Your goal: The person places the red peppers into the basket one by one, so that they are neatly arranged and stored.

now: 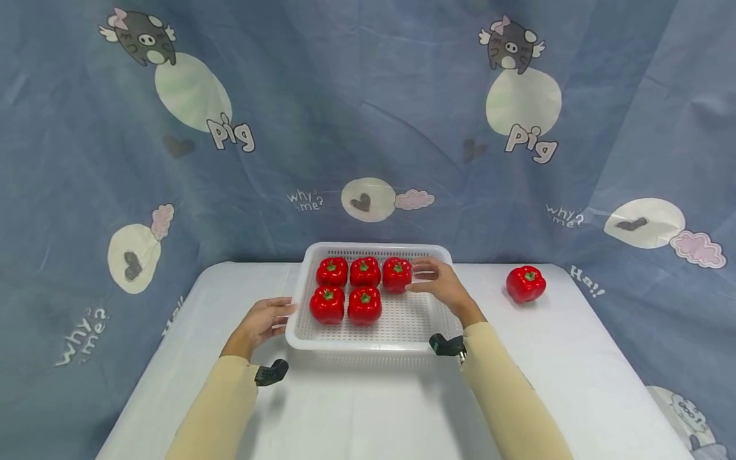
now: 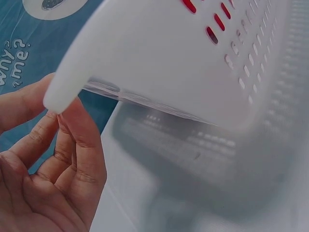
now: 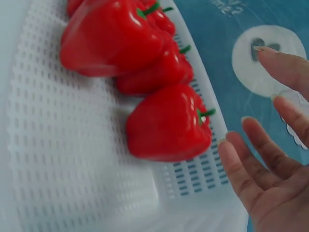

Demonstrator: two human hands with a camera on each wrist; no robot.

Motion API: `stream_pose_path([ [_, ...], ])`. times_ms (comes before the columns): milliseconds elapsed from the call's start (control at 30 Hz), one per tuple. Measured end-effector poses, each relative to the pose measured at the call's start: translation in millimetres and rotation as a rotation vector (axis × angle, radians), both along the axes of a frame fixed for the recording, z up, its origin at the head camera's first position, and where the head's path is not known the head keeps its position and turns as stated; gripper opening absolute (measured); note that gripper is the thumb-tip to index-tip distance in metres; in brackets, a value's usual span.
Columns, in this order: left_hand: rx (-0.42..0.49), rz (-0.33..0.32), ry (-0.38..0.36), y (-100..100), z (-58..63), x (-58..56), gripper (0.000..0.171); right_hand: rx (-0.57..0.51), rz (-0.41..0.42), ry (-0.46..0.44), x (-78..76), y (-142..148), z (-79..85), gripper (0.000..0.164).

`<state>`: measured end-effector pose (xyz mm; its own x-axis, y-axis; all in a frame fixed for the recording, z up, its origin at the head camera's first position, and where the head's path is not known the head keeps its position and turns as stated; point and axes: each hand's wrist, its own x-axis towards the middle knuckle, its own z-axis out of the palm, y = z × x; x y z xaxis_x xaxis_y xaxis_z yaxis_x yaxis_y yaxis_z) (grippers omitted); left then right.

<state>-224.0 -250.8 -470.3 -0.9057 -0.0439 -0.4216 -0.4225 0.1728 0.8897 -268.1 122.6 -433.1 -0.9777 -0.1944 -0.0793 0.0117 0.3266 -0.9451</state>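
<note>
A white perforated plastic basket point(image 1: 368, 347) holds several red bell peppers with green stems, three along its back row and two in front at the left. My left hand point(image 1: 264, 322) pinches the basket's left rim, thumb and fingers at the edge in the left wrist view point(image 2: 63, 96). Over the basket's right side, my right hand point(image 1: 441, 287) has its fingers spread and holds nothing. Closest to its fingertips is the back-right bell pepper point(image 1: 395, 276); in the right wrist view a gap shows between that pepper point(image 3: 166, 128) and the fingers.
Another red bell pepper point(image 1: 526, 284) lies on the white table point(image 1: 397, 409), right of the basket. A blue cloth point(image 1: 356, 115) with pig prints hangs behind the table. Dark wrist-camera mounts point(image 1: 271, 372) sit on both sleeves.
</note>
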Motion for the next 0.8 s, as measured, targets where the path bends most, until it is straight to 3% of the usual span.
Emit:
stream_pose_path([
  [467, -0.001, 0.003, -0.004, 2, 0.8, 1.2, 0.053, -0.124, -0.083, 0.108, 6.5, 40, -3.3, 0.056],
  [800, -0.012, 0.006, 0.004, 1, -0.3, 1.3, 0.053, -0.177, -0.156, 0.105, 10.9, 67, -9.6, 0.059],
])
